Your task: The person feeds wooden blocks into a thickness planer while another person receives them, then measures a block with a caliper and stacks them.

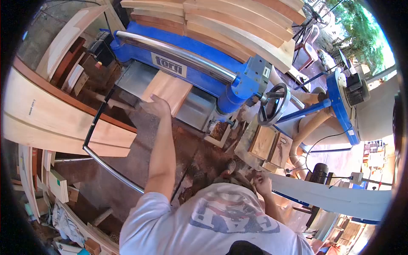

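A light wooden board (pixel 170 91) lies on the metal bed (pixel 196 109) of a blue thickness planer (pixel 199 76), its far end under the machine's head. At the board's near left corner is my left hand (pixel 158 107), reaching forward with the fingers stretched out and touching the wood. My right hand (pixel 262 183) hangs low beside my body, away from the planer. Its fingers are curled in, and whether anything is inside them is hidden.
Curved planks (pixel 238 29) are stacked on top of the planer. A handwheel (pixel 274 105) juts out at its right, near a blue dust collector (pixel 344 108) with a hose (pixel 308 127). A long panel (pixel 63 114) and a bent metal bar (pixel 112 170) stand at left.
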Action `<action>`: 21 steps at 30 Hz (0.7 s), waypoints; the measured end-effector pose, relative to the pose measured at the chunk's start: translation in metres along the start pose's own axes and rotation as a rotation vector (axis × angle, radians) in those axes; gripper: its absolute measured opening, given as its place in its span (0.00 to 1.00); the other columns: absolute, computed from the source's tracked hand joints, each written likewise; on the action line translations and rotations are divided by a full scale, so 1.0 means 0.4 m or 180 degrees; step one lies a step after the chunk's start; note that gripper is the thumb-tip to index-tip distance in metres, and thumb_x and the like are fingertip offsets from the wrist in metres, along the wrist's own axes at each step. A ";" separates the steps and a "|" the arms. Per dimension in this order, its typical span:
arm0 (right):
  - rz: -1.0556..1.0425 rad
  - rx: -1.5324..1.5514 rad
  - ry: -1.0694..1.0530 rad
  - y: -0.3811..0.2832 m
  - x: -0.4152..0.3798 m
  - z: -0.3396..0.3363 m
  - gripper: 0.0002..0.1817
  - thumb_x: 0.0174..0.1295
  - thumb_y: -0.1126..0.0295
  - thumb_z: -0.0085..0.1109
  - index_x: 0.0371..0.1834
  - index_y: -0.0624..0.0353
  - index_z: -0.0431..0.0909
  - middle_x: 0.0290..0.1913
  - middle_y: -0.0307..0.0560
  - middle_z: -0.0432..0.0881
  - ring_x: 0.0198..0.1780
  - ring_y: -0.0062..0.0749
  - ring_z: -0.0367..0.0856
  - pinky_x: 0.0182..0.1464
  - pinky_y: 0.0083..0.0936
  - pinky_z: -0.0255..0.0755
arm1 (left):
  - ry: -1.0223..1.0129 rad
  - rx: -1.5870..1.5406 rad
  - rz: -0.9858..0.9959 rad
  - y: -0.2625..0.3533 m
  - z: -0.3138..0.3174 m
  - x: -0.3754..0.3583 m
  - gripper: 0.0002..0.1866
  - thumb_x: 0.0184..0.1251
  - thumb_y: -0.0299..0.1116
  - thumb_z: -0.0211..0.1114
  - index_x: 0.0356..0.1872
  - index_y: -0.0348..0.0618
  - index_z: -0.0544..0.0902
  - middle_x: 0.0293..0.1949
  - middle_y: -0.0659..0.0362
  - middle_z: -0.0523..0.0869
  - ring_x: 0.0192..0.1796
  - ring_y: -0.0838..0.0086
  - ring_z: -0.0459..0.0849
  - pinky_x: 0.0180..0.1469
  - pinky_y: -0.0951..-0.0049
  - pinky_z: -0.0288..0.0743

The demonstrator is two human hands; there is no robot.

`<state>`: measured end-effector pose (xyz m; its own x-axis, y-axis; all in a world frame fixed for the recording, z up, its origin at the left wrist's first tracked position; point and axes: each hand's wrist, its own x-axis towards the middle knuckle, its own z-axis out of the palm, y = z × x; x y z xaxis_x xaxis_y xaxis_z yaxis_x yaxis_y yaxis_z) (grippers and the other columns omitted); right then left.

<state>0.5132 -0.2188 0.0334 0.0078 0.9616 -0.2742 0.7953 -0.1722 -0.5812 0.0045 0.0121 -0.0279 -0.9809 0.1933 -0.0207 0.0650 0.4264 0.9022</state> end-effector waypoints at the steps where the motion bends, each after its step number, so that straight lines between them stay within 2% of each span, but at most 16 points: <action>1: -0.0072 0.0002 -0.0049 -0.003 0.028 -0.004 0.12 0.57 0.69 0.61 0.42 0.62 0.80 0.34 0.53 0.86 0.34 0.37 0.87 0.37 0.29 0.79 | -0.0043 0.0120 0.0064 0.038 -0.007 -0.004 0.44 0.75 0.51 0.46 0.71 0.16 0.45 0.71 0.24 0.50 0.74 0.37 0.51 0.76 0.48 0.43; 3: -0.0157 0.0050 -0.0160 -0.001 0.055 0.004 0.12 0.57 0.69 0.61 0.42 0.62 0.80 0.34 0.53 0.86 0.34 0.36 0.87 0.37 0.28 0.78 | -0.0059 0.0277 0.0179 0.061 -0.017 0.000 0.43 0.75 0.52 0.45 0.71 0.17 0.46 0.71 0.24 0.51 0.74 0.36 0.51 0.75 0.47 0.43; 7: -0.0009 0.0520 0.0177 -0.065 0.095 -0.029 0.13 0.59 0.67 0.62 0.45 0.62 0.80 0.34 0.52 0.85 0.37 0.34 0.87 0.37 0.28 0.78 | 0.0053 0.0478 0.0194 0.047 0.048 0.014 0.44 0.74 0.56 0.43 0.71 0.19 0.49 0.71 0.25 0.52 0.74 0.35 0.52 0.74 0.43 0.46; 8: -0.0130 0.0442 0.0320 -0.036 0.110 -0.027 0.15 0.60 0.66 0.62 0.47 0.62 0.80 0.35 0.53 0.85 0.37 0.36 0.87 0.37 0.29 0.78 | 0.0068 0.0604 0.0181 0.025 0.070 0.027 0.44 0.74 0.57 0.42 0.72 0.21 0.50 0.71 0.26 0.52 0.74 0.35 0.53 0.74 0.42 0.47; 9: -0.0175 0.0367 0.0498 0.006 0.108 -0.026 0.16 0.61 0.65 0.62 0.49 0.62 0.79 0.36 0.54 0.85 0.37 0.38 0.87 0.37 0.30 0.78 | -0.0001 0.1606 0.0300 -0.026 0.105 0.072 0.45 0.73 0.59 0.41 0.72 0.23 0.50 0.72 0.26 0.52 0.74 0.36 0.54 0.72 0.39 0.48; 11: -0.0035 0.0376 0.0803 0.040 0.093 -0.049 0.21 0.63 0.62 0.62 0.54 0.63 0.76 0.41 0.57 0.84 0.40 0.42 0.86 0.41 0.33 0.79 | 0.0385 0.1529 -0.0070 -0.050 0.165 0.102 0.45 0.71 0.60 0.40 0.73 0.26 0.52 0.72 0.27 0.53 0.73 0.38 0.57 0.71 0.38 0.52; 12: 0.0062 0.0372 0.1109 0.070 0.076 -0.056 0.22 0.62 0.59 0.62 0.54 0.63 0.75 0.43 0.59 0.83 0.43 0.48 0.85 0.45 0.38 0.77 | 0.0580 0.1473 -0.0250 -0.061 0.196 0.114 0.45 0.71 0.61 0.40 0.73 0.27 0.52 0.72 0.28 0.54 0.73 0.38 0.58 0.70 0.37 0.54; 13: 0.0113 0.0360 0.1372 0.111 0.064 -0.060 0.24 0.62 0.57 0.62 0.55 0.63 0.74 0.45 0.60 0.82 0.46 0.54 0.83 0.49 0.43 0.75 | 0.0254 0.1505 -0.0217 -0.019 0.168 0.083 0.45 0.70 0.60 0.41 0.72 0.25 0.55 0.70 0.28 0.58 0.71 0.39 0.61 0.69 0.38 0.56; 16: 0.1317 0.1283 0.1209 0.294 0.048 -0.028 0.32 0.61 0.53 0.65 0.61 0.65 0.71 0.53 0.63 0.80 0.56 0.47 0.80 0.55 0.39 0.74 | -0.0068 0.1844 0.0325 0.048 0.032 -0.045 0.44 0.68 0.62 0.47 0.61 0.21 0.67 0.62 0.29 0.71 0.60 0.39 0.75 0.59 0.46 0.72; 18: 0.1754 0.1249 0.1319 0.414 0.040 -0.026 0.36 0.59 0.50 0.67 0.62 0.67 0.69 0.55 0.65 0.79 0.58 0.50 0.79 0.58 0.39 0.73 | 0.0022 0.1798 0.0613 -0.014 -0.042 -0.130 0.44 0.67 0.65 0.50 0.57 0.21 0.71 0.56 0.29 0.76 0.55 0.39 0.79 0.56 0.47 0.75; 20: 0.2156 0.1230 0.1348 0.601 0.061 0.018 0.44 0.52 0.45 0.69 0.63 0.69 0.68 0.56 0.65 0.78 0.58 0.55 0.77 0.58 0.42 0.71 | 0.0421 0.1339 0.0735 -0.096 -0.149 -0.227 0.44 0.65 0.65 0.56 0.58 0.23 0.73 0.48 0.30 0.81 0.53 0.38 0.80 0.56 0.47 0.75; 21: 0.2268 0.0886 0.1250 0.674 0.078 0.005 0.46 0.52 0.44 0.69 0.65 0.68 0.66 0.57 0.66 0.77 0.59 0.57 0.76 0.59 0.44 0.70 | 0.0155 0.1483 0.0752 -0.093 -0.226 -0.342 0.44 0.66 0.63 0.58 0.62 0.24 0.70 0.52 0.30 0.79 0.56 0.38 0.78 0.59 0.46 0.73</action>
<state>0.7265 -0.2355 -0.1334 0.6988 0.5996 -0.3900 0.3437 -0.7597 -0.5521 0.1196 -0.1102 -0.0195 -0.9363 0.2951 0.1902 0.3492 0.7261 0.5923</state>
